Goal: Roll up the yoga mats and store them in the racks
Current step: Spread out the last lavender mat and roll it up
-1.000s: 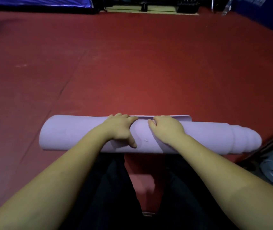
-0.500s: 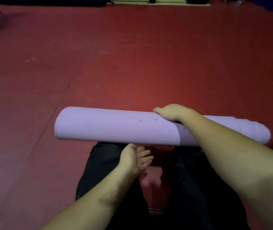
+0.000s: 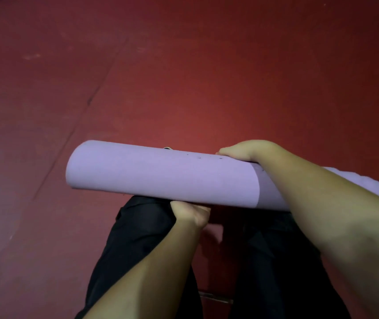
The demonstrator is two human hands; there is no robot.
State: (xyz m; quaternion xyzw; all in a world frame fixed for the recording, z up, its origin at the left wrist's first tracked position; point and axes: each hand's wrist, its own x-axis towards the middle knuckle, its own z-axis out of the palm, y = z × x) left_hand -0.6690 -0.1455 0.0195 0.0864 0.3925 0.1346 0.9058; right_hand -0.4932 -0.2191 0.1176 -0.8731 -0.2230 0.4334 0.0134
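A lilac yoga mat (image 3: 161,178), rolled into a thick tube, lies across my view above my legs, its right end telescoped into stepped rings. My right hand (image 3: 243,149) reaches over the top of the roll, fingers curled over its far side. My left hand (image 3: 189,211) is under the roll's near edge at the middle, with the fingers hidden beneath it. The roll is lifted off the floor between both hands.
Red padded floor (image 3: 184,77) stretches all around, with a seam line (image 3: 87,104) running diagonally on the left. My legs in dark trousers (image 3: 142,238) fill the lower middle. A small dark object peeks from behind the roll's top edge.
Both hands were pressing on the roll on the floor. The left hand came off, went underneath, and the roll has risen toward me with the right hand over it.
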